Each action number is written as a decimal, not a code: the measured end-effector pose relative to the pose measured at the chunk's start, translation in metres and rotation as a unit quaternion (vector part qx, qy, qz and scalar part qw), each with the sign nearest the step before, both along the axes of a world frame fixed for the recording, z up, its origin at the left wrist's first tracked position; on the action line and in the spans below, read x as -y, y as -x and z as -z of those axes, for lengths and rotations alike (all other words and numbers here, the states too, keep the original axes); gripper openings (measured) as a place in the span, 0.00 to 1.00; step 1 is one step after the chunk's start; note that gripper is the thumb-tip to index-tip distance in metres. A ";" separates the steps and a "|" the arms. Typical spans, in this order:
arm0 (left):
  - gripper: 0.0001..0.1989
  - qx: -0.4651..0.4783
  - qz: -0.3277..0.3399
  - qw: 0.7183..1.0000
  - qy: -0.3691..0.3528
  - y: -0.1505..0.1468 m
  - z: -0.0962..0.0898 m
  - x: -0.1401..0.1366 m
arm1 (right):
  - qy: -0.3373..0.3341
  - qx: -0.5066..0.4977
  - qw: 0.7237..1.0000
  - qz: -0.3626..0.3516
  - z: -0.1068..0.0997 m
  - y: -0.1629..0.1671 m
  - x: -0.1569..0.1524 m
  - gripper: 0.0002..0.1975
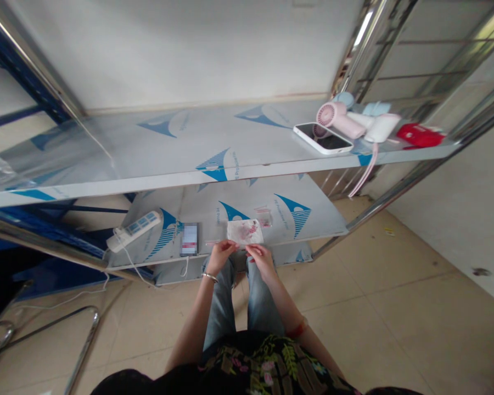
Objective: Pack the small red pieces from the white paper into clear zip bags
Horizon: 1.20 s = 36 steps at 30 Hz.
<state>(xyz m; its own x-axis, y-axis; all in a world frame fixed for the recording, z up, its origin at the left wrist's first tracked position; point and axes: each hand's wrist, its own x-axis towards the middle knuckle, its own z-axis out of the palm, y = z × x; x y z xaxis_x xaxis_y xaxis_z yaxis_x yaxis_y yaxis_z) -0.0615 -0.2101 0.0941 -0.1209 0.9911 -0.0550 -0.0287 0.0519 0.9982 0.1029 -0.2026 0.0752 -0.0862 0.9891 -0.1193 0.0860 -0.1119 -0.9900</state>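
Observation:
At the front edge of the lower shelf (201, 204), my left hand (221, 255) is closed in a pinch, fingertips pointing right. Facing it across a small gap, my right hand (262, 259) also has its fingers pinched together. Whatever they hold is too small to make out. Just beyond my fingertips lies a white rectangular thing (235, 230) with small pink-red bits on it. Behind it to the right is a small clear packet (265, 216) with pinkish contents. A thin clear strip (211, 243) lies left of my left hand.
On the lower shelf are a phone (189, 239) with a white cable and a white power strip (135, 231). The upper shelf (148, 156) overhangs, bearing a white-edged phone (323, 138), a pink handheld fan (341, 119) and a red packet (420, 135). A metal chair frame (84, 343) stands left.

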 end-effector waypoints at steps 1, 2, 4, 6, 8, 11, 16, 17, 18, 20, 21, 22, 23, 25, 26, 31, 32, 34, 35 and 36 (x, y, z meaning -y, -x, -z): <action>0.19 -0.012 -0.003 1.000 0.004 0.001 0.000 0.000 | 0.013 -0.003 1.000 0.003 0.001 -0.001 -0.001 0.20; 0.19 -0.024 -0.005 1.000 0.007 0.001 0.001 0.001 | 0.031 -0.011 0.999 0.005 0.002 -0.002 -0.001 0.20; 0.20 -0.046 -0.009 0.999 0.006 0.002 0.002 0.002 | 0.050 -0.014 0.999 0.009 0.005 -0.003 -0.002 0.20; 0.20 -0.070 -0.017 0.997 0.000 0.002 0.004 0.003 | 0.051 -0.006 0.999 0.012 0.007 -0.003 -0.003 0.20; 0.20 -0.093 -0.021 0.995 -0.006 0.002 0.005 0.003 | 0.051 0.000 0.999 0.016 0.008 -0.003 -0.004 0.20; 0.21 -0.106 -0.009 0.994 -0.009 0.004 0.003 0.003 | 0.050 -0.002 0.999 0.015 0.006 -0.003 -0.005 0.20; 0.21 -0.085 0.008 0.996 -0.005 0.008 -0.002 0.005 | 0.066 -0.019 0.997 -0.017 -0.002 -0.004 -0.004 0.19; 0.21 -0.078 0.010 0.997 -0.005 0.008 -0.003 0.005 | 0.067 -0.025 0.997 -0.026 -0.003 -0.004 -0.004 0.19; 0.22 -0.069 0.012 0.998 -0.004 0.008 -0.003 0.006 | 0.065 -0.030 0.997 -0.034 -0.004 -0.004 -0.003 0.18; 0.22 -0.052 0.020 0.998 -0.003 0.008 -0.004 0.007 | 0.052 -0.038 0.997 -0.039 -0.004 -0.003 -0.002 0.17; 0.22 -0.047 0.028 0.999 -0.003 0.007 -0.004 0.007 | 0.045 -0.037 0.998 -0.038 -0.003 -0.002 -0.002 0.17; 0.22 -0.043 0.038 0.998 -0.004 0.007 -0.004 0.007 | 0.038 -0.035 0.998 -0.037 -0.003 -0.001 -0.002 0.17; 0.22 -0.040 0.049 0.998 -0.005 0.007 -0.003 0.007 | 0.032 -0.032 0.998 -0.034 -0.002 0.000 -0.002 0.17; 0.21 -0.038 0.065 0.997 -0.008 0.007 -0.002 0.007 | 0.023 -0.029 0.999 -0.029 -0.001 0.002 -0.002 0.17; 0.21 -0.038 0.069 0.997 -0.008 0.007 -0.001 0.007 | 0.021 -0.030 0.999 -0.027 -0.001 0.003 -0.001 0.17; 0.18 -0.067 0.063 0.996 -0.019 0.006 0.002 0.005 | 0.028 -0.034 0.998 -0.034 -0.005 0.007 0.001 0.17; 0.17 -0.078 0.064 0.995 -0.023 0.005 0.002 0.005 | 0.029 -0.032 0.998 -0.040 -0.006 0.007 0.001 0.17; 0.16 -0.102 0.066 0.992 -0.031 0.004 0.003 0.004 | 0.024 -0.028 0.998 -0.048 -0.006 0.008 0.002 0.17; 0.16 -0.111 0.064 0.991 -0.034 0.003 0.003 0.004 | 0.019 -0.024 0.998 -0.050 -0.006 0.008 0.002 0.17; 0.16 -0.120 0.060 0.990 -0.037 0.003 0.004 0.005 | 0.012 -0.019 0.999 -0.050 -0.005 0.009 0.001 0.17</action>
<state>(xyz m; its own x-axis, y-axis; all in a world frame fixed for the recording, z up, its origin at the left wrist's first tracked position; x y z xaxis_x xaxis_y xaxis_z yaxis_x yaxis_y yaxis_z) -0.0644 -0.2146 0.0905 -0.0029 0.9994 0.0339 0.2117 -0.0325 0.9768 0.0939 -0.2039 0.0802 -0.1891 0.9723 -0.1374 0.0607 -0.1281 -0.9899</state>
